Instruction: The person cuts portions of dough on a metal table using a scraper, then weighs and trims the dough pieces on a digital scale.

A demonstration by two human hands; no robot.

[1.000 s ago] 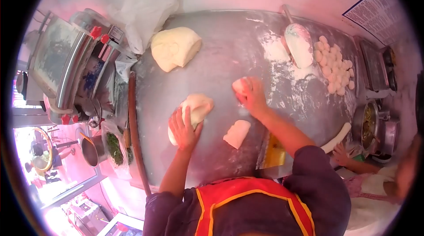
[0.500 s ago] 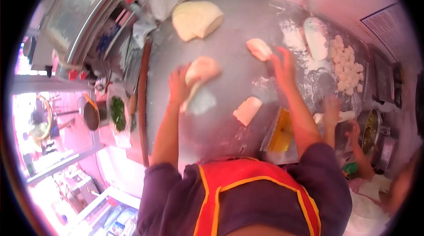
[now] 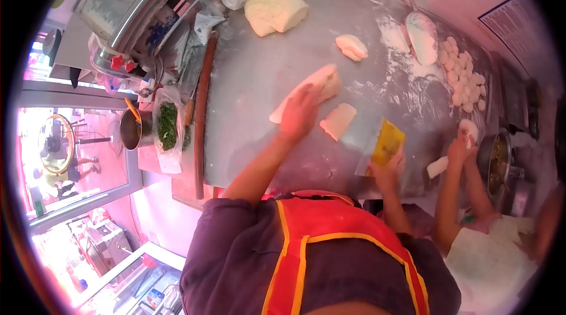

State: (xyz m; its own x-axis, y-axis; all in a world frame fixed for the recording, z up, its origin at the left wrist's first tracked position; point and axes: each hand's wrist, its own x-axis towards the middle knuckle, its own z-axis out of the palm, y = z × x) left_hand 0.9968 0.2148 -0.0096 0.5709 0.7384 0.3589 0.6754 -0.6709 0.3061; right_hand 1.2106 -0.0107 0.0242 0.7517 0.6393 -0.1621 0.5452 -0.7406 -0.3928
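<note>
A long piece of dough (image 3: pixel 325 81) lies slantwise on the grey worktop. My left hand (image 3: pixel 299 111) is closed over its middle and grips it from above. My right hand (image 3: pixel 388 167) is wrapped round the yellow handle of a dough scraper (image 3: pixel 390 140), near the front edge; its thin flat blade points left. A smaller flat piece of dough (image 3: pixel 338 121) rests between my two hands. Farther back sits another small lump of dough (image 3: pixel 351 47).
A large dough mass (image 3: pixel 275 12) sits at the back left. A flour scoop (image 3: pixel 422 39) and several small dough balls (image 3: pixel 463 76) are at right. A co-worker's hands (image 3: pixel 461 149) hold dough beside a pot (image 3: pixel 499 165). A wooden edge (image 3: pixel 204 120) bounds the left side.
My left hand and the long dough have moved right, and the dough now lies stretched out slantwise. My right hand has left the small back lump and taken hold of the scraper.
</note>
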